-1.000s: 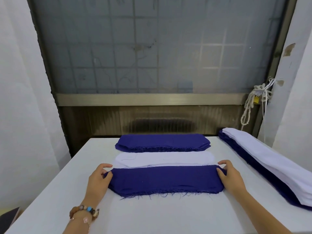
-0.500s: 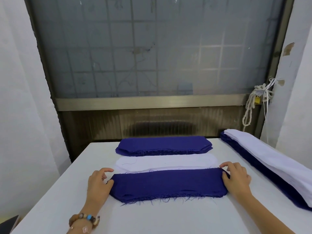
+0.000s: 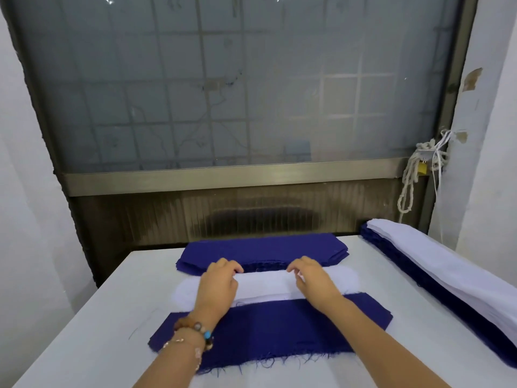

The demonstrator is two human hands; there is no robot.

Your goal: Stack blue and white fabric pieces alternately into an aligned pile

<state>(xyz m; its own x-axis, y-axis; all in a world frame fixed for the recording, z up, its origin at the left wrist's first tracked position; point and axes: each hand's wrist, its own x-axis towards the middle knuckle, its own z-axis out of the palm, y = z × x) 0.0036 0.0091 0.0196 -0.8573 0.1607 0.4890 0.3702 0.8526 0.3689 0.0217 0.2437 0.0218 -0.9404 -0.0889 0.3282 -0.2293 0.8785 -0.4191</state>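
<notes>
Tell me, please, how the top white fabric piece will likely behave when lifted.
The white piece is thin and lies flat, so it will probably drape limply between the left hand and right hand. It looks light for its size. Lying on like sheets, it may drag the next one along.

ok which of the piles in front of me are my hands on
The white pile, between the far blue pile and the near blue pile; left hand and right hand both grip its far edge.
</notes>
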